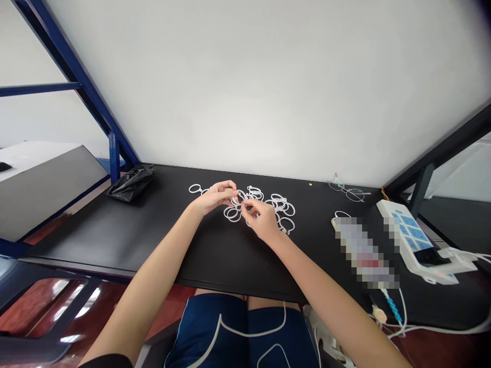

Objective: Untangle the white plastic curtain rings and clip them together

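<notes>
Over the middle of the black table, my left hand [217, 197] pinches a white plastic ring [235, 200] between thumb and fingers. From the right, my right hand [259, 216] grips the edge of the same ring with thumb and index finger. Several more white rings [287, 224] lie in a loose heap around and behind both hands, some overlapping. One ring [195, 188] sits apart at the left of the heap. My fingers partly cover the held ring, so its exact shape is hard to make out.
A crumpled black plastic bag [132, 183] lies at the table's left. To the right are eyeglasses [355, 194], a blurred phone [364, 253] with a cable, and a white power strip [410, 237]. A white wall [249, 92] rises behind the black table [161, 235].
</notes>
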A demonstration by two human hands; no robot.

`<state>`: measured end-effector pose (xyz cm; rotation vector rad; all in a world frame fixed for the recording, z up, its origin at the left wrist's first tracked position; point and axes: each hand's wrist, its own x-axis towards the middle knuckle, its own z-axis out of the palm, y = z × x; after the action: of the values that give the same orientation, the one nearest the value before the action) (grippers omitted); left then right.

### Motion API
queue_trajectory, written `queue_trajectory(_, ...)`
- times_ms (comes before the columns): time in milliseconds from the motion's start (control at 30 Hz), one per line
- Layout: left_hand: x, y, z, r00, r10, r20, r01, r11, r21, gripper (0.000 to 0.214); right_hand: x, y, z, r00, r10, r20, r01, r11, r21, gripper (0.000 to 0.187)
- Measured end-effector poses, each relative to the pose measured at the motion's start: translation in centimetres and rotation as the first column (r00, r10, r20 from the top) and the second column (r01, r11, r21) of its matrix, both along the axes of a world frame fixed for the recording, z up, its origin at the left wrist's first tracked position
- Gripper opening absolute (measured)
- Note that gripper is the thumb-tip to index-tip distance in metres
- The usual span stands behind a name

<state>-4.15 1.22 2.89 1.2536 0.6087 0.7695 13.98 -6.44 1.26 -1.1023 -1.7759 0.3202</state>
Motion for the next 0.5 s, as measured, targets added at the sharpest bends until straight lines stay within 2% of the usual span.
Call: queue_trajectory(500, 0.02, 0.03, -0.03, 1.000, 0.009, -0.011, -0.009, 1.000, -0.001, 0.026, 0.03, -0.09, 0.12, 1.000, -0.001, 0.004, 0.001, 1.000, -0.026, 0.013)
